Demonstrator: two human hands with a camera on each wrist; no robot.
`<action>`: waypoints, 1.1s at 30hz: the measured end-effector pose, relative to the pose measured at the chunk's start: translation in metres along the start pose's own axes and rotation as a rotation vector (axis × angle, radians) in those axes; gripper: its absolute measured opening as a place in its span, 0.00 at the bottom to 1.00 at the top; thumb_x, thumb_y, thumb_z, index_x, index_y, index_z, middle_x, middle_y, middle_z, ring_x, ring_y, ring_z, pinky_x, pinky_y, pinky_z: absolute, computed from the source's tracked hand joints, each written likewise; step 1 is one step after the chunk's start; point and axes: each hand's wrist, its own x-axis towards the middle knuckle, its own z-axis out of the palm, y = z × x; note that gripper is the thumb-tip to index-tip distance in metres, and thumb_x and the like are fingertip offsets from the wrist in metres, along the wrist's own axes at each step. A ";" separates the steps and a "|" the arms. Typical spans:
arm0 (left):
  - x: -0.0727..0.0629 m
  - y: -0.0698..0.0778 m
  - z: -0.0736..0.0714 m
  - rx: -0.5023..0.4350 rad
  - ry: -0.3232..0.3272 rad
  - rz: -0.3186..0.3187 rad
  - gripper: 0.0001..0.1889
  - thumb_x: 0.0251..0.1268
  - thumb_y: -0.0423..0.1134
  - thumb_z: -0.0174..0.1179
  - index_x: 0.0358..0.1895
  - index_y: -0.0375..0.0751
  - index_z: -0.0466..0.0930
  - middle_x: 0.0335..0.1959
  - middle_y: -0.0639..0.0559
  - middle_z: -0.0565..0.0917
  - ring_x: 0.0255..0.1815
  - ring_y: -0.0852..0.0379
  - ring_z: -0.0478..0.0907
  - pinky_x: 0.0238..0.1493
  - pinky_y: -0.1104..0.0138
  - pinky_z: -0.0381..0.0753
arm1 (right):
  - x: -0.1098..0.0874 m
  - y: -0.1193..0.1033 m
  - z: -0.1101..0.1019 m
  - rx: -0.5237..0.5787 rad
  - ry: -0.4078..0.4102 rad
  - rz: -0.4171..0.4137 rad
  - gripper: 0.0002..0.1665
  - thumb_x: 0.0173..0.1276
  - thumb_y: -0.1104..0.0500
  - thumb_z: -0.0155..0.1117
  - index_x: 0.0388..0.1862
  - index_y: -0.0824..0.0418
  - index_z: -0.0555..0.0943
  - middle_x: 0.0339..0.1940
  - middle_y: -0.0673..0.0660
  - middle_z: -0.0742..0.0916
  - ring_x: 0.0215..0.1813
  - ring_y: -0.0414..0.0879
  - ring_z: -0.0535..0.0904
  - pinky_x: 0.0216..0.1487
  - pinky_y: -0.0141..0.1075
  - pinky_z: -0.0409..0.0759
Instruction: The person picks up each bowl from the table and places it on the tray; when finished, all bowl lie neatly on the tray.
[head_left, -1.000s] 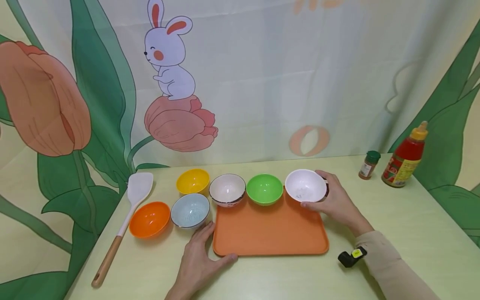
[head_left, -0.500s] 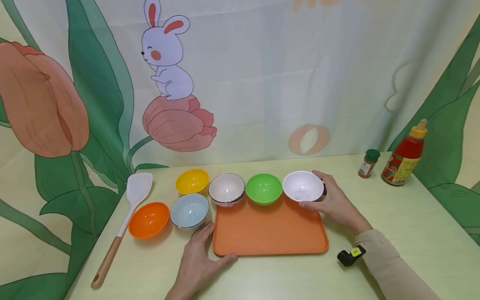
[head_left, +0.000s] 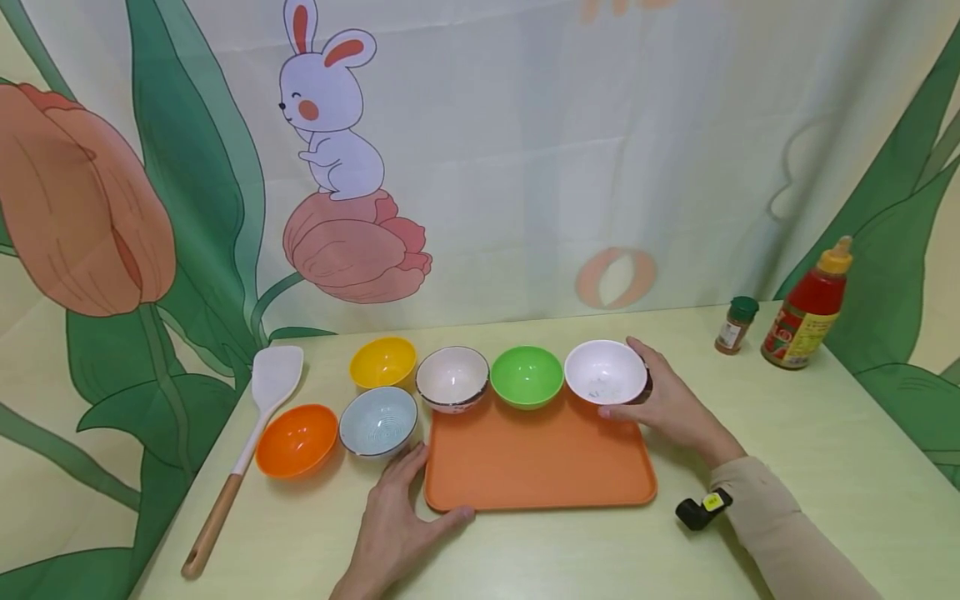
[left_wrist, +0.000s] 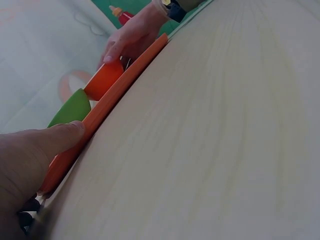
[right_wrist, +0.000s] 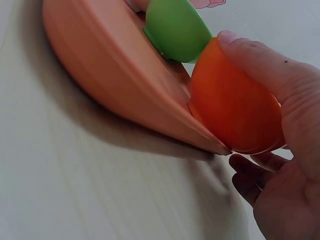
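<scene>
My right hand [head_left: 671, 404] grips a bowl [head_left: 603, 371] with a white inside and an orange outside, seen from outside in the right wrist view. It sits at the back right corner of the orange tray [head_left: 540, 467]. My left hand [head_left: 393, 521] spans the tray's front left corner. Its thumb touches the front rim, and the fingers lie along the left side. Beside the white-lined bowl stands a green bowl [head_left: 527, 379], and left of that a cream bowl [head_left: 452, 379] with a dark rim, both at the tray's back edge.
Left of the tray are a pale blue bowl [head_left: 378, 423], a yellow bowl [head_left: 382, 362] and an orange bowl [head_left: 297, 442]. A white spatula [head_left: 243, 450] with a wooden handle lies at far left. A spice jar [head_left: 737, 325] and red sauce bottle [head_left: 806, 308] stand back right.
The right hand has shifted the white-lined bowl slightly left, close up to the green bowl, and then held it there. The left hand has stayed at the tray's corner.
</scene>
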 end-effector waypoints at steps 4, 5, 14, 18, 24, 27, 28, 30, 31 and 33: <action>0.000 0.001 0.000 0.003 -0.003 0.002 0.60 0.50 0.69 0.85 0.82 0.37 0.73 0.83 0.41 0.74 0.84 0.36 0.70 0.84 0.39 0.70 | 0.000 -0.004 -0.003 0.018 -0.001 -0.006 0.81 0.60 0.48 0.92 0.95 0.60 0.43 0.88 0.70 0.63 0.80 0.67 0.70 0.83 0.65 0.70; 0.000 0.001 0.000 0.003 -0.003 0.000 0.60 0.50 0.69 0.85 0.82 0.37 0.73 0.83 0.41 0.74 0.84 0.36 0.70 0.84 0.39 0.70 | 0.000 -0.006 -0.005 0.020 0.003 -0.003 0.81 0.60 0.48 0.92 0.95 0.59 0.42 0.88 0.69 0.63 0.79 0.68 0.71 0.82 0.65 0.71; 0.000 0.000 0.000 0.007 -0.002 -0.004 0.60 0.51 0.69 0.85 0.83 0.37 0.73 0.84 0.41 0.74 0.84 0.36 0.70 0.84 0.39 0.70 | -0.002 -0.021 -0.022 0.037 0.083 -0.035 0.80 0.63 0.49 0.91 0.96 0.51 0.42 0.90 0.66 0.63 0.85 0.70 0.66 0.81 0.72 0.69; 0.000 0.000 0.000 0.013 0.004 0.013 0.60 0.51 0.70 0.85 0.82 0.36 0.74 0.83 0.40 0.75 0.84 0.36 0.71 0.83 0.38 0.71 | -0.006 -0.030 -0.028 0.019 0.134 -0.071 0.79 0.63 0.49 0.91 0.96 0.50 0.42 0.90 0.63 0.64 0.86 0.67 0.66 0.82 0.70 0.68; -0.001 0.001 -0.001 0.013 0.000 0.025 0.61 0.51 0.71 0.84 0.82 0.36 0.74 0.83 0.39 0.75 0.83 0.35 0.71 0.83 0.38 0.72 | -0.014 -0.050 -0.037 -0.004 0.205 -0.107 0.78 0.62 0.50 0.91 0.96 0.42 0.45 0.90 0.57 0.65 0.87 0.61 0.67 0.82 0.65 0.69; -0.001 0.001 -0.001 0.013 -0.001 0.026 0.61 0.51 0.71 0.84 0.82 0.36 0.73 0.83 0.39 0.75 0.83 0.35 0.71 0.83 0.38 0.72 | -0.020 -0.060 -0.042 -0.024 0.224 -0.104 0.77 0.62 0.50 0.91 0.96 0.37 0.46 0.90 0.53 0.66 0.87 0.57 0.67 0.82 0.51 0.71; -0.001 0.001 -0.001 0.013 -0.001 0.025 0.61 0.51 0.71 0.84 0.82 0.36 0.73 0.83 0.39 0.75 0.83 0.35 0.71 0.83 0.38 0.72 | -0.023 -0.062 -0.044 -0.026 0.229 -0.107 0.77 0.62 0.50 0.91 0.95 0.36 0.46 0.90 0.52 0.66 0.86 0.57 0.68 0.80 0.45 0.71; -0.001 0.001 -0.001 0.016 0.000 0.023 0.61 0.51 0.71 0.84 0.82 0.36 0.73 0.83 0.39 0.75 0.83 0.35 0.71 0.83 0.38 0.72 | -0.027 -0.066 -0.047 -0.041 0.238 -0.113 0.77 0.62 0.50 0.91 0.95 0.35 0.46 0.90 0.50 0.66 0.86 0.56 0.68 0.76 0.33 0.71; -0.001 0.001 -0.001 0.017 0.001 0.022 0.61 0.51 0.71 0.84 0.82 0.36 0.73 0.83 0.39 0.75 0.83 0.35 0.71 0.83 0.38 0.72 | -0.030 -0.068 -0.048 -0.043 0.243 -0.120 0.76 0.62 0.51 0.91 0.95 0.35 0.47 0.89 0.50 0.67 0.86 0.55 0.68 0.73 0.28 0.70; -0.001 0.001 -0.001 0.019 0.004 0.021 0.61 0.51 0.71 0.84 0.82 0.36 0.73 0.83 0.39 0.75 0.83 0.35 0.71 0.83 0.39 0.72 | -0.035 -0.070 -0.050 -0.038 0.252 -0.136 0.76 0.62 0.53 0.91 0.95 0.34 0.48 0.89 0.50 0.67 0.85 0.56 0.69 0.69 0.20 0.68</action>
